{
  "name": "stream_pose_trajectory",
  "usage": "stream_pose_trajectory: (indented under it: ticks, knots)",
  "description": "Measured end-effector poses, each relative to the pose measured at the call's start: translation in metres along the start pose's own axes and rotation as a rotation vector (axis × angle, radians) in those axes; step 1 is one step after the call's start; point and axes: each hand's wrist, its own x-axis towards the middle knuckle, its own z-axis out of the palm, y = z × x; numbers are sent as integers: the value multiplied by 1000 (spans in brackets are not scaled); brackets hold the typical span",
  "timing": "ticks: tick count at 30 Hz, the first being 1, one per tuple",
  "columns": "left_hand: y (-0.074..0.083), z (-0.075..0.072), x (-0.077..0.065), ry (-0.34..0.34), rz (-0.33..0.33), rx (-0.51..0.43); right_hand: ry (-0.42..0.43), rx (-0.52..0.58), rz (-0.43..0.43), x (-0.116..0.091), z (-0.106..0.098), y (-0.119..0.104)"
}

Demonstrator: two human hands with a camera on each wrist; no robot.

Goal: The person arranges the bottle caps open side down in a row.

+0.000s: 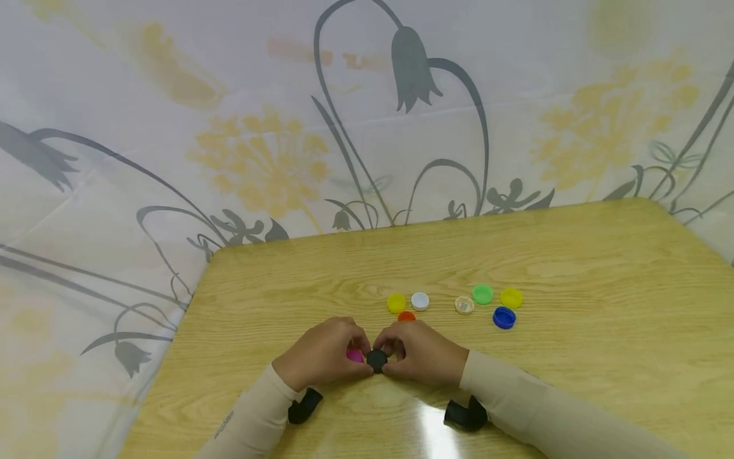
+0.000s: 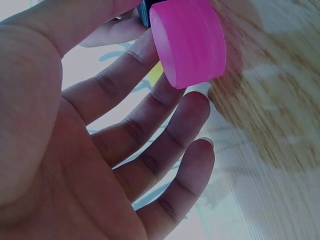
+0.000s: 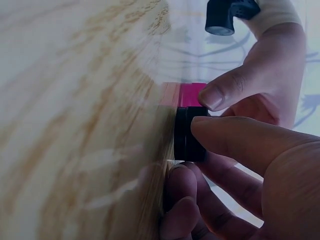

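Observation:
Between the two hands a black cap (image 1: 376, 361) lies at the tabletop, and a seam runs round the side of the same black cap (image 3: 183, 142) in the right wrist view. My left hand (image 1: 323, 352) pinches it from the left with thumb and forefinger. From the other side my right hand (image 1: 429, 356) grips it the same way. A pink cap (image 1: 354, 355) sits just left of the black one, partly covered by the left hand. Up close in the left wrist view, the pink cap (image 2: 190, 42) overlaps the left fingers, whose lower ones are spread loosely.
Beyond the hands lie a yellow cap (image 1: 395, 303), a white cap (image 1: 420, 301) and a partly hidden red cap (image 1: 406, 315). Farther right are a beige cap (image 1: 464, 305), a green cap (image 1: 482, 294), a second yellow cap (image 1: 511, 298) and a blue cap (image 1: 504, 317). Patterned cloth (image 1: 367, 140) borders the wooden table.

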Motion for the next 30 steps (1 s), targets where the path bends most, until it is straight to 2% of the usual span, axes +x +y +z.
stream_pose_trajectory:
  ticks: [18, 24, 30]
  knots:
    - [-1, -1, -1, -4, 8, -31, -16, 15, 15, 1, 0, 2]
    - [2, -6, -3, -20, -40, -84, -25, -22, 24, -3, -5, 3]
    - [8, -10, 2, 53, -108, -77, 38, -76, -5, -11, -19, 4]
